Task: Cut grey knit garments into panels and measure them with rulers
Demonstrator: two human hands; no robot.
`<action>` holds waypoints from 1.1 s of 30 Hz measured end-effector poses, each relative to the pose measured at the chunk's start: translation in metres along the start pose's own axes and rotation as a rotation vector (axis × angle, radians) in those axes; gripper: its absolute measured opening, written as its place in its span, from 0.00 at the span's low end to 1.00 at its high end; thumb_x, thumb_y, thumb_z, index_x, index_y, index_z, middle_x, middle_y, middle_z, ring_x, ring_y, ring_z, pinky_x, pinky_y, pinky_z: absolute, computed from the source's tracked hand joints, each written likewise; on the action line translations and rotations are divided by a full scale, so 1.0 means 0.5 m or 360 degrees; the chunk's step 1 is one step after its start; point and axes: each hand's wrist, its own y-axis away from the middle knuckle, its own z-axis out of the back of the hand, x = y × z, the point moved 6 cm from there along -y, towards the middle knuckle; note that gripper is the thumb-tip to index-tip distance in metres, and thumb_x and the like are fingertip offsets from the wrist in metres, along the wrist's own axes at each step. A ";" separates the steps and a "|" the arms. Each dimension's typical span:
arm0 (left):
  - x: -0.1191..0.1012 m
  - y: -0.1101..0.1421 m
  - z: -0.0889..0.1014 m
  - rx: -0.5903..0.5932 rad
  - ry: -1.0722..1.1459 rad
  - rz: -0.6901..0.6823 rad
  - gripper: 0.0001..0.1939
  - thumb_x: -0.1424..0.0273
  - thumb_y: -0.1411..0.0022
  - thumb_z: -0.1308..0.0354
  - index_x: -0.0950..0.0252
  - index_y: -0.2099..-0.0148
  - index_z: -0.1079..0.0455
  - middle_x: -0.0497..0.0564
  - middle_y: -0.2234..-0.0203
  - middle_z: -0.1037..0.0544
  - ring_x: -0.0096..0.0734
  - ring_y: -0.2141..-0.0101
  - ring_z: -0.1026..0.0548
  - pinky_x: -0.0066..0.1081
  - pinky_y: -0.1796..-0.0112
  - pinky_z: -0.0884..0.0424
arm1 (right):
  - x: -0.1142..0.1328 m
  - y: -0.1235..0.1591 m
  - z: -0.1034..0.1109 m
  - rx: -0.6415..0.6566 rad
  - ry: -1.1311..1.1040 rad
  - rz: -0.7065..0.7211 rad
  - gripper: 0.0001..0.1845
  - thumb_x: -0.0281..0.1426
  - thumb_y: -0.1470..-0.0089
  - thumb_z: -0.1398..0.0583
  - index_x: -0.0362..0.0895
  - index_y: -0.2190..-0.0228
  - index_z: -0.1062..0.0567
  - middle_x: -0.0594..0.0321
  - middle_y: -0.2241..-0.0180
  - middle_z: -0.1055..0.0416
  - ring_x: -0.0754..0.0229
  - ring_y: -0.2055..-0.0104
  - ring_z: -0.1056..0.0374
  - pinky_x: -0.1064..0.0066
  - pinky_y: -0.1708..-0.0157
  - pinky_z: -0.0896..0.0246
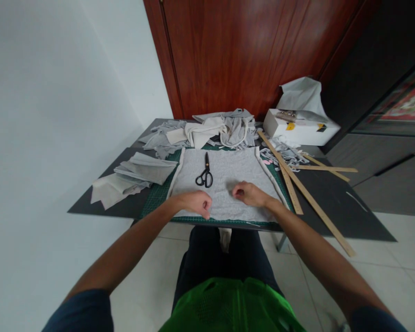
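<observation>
A light grey fabric piece [224, 180] with pale bands along both sides lies spread on a green cutting mat [155, 200]. Black-handled scissors [204, 177] rest on it, blades pointing away from me. My left hand [196, 203] is over the fabric's near left part, below the scissors, its fingers curled closed. Over the near right part is my right hand [249, 193], fingers curled and tips together, with a shadow on the cloth beside them. Whatever either hand holds, if anything, is too small or hidden to make out.
Folded grey cloths [143, 168] lie at the left, crumpled fabric [214, 129] along the back. On the right are several wooden rulers [307, 198], one overhanging the dark table's [352, 216] front edge, fabric scraps [287, 152] and a white box [300, 129]. A wall [100, 92] borders the left.
</observation>
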 end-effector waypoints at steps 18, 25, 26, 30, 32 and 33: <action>-0.026 0.031 -0.008 -0.0012 -0.0189 0.0037 0.11 0.76 0.50 0.40 0.63 0.82 0.30 0.44 0.87 0.33 0.25 0.83 0.47 0.34 0.76 0.50 | 0.191 -0.033 -0.152 0.0384 0.0030 0.0084 0.05 0.27 0.46 0.30 0.43 0.67 0.21 0.61 0.67 0.23 0.59 0.65 0.29 0.70 0.63 0.37; -0.023 0.049 -0.020 -0.0030 -0.0199 -0.0003 0.05 0.71 0.49 0.32 0.61 0.71 0.25 0.42 0.78 0.27 0.27 0.77 0.35 0.30 0.72 0.42 | 0.187 -0.019 -0.153 0.0255 0.0008 0.0295 0.08 0.20 0.42 0.38 0.43 0.66 0.20 0.59 0.64 0.21 0.57 0.61 0.27 0.68 0.57 0.34; -0.025 0.051 -0.021 -0.0045 -0.0242 -0.0020 0.07 0.71 0.52 0.30 0.61 0.70 0.25 0.43 0.76 0.26 0.28 0.75 0.33 0.30 0.71 0.42 | 0.188 -0.016 -0.152 0.0268 -0.0013 0.0333 0.09 0.20 0.42 0.38 0.44 0.66 0.20 0.60 0.64 0.22 0.58 0.61 0.27 0.68 0.56 0.34; -0.026 0.058 -0.026 -0.0059 -0.0356 -0.0045 0.06 0.74 0.51 0.31 0.61 0.73 0.26 0.44 0.76 0.25 0.29 0.75 0.34 0.31 0.71 0.43 | 0.189 -0.009 -0.150 0.0333 -0.0019 0.0407 0.10 0.20 0.41 0.39 0.45 0.66 0.19 0.61 0.65 0.22 0.59 0.62 0.29 0.68 0.56 0.35; -0.020 0.062 -0.029 -0.0017 -0.0337 -0.0013 0.06 0.76 0.48 0.36 0.61 0.75 0.25 0.44 0.79 0.26 0.29 0.77 0.36 0.32 0.72 0.46 | 0.188 -0.007 -0.150 0.0372 -0.0011 0.0395 0.10 0.20 0.42 0.39 0.45 0.65 0.19 0.62 0.67 0.23 0.59 0.64 0.29 0.69 0.58 0.35; -0.017 0.064 -0.029 -0.0012 -0.0316 -0.0003 0.07 0.77 0.48 0.39 0.61 0.75 0.25 0.44 0.80 0.26 0.28 0.78 0.37 0.33 0.72 0.46 | 0.187 -0.006 -0.150 0.0396 -0.0013 0.0387 0.10 0.21 0.42 0.38 0.45 0.65 0.18 0.63 0.67 0.23 0.60 0.64 0.30 0.70 0.59 0.36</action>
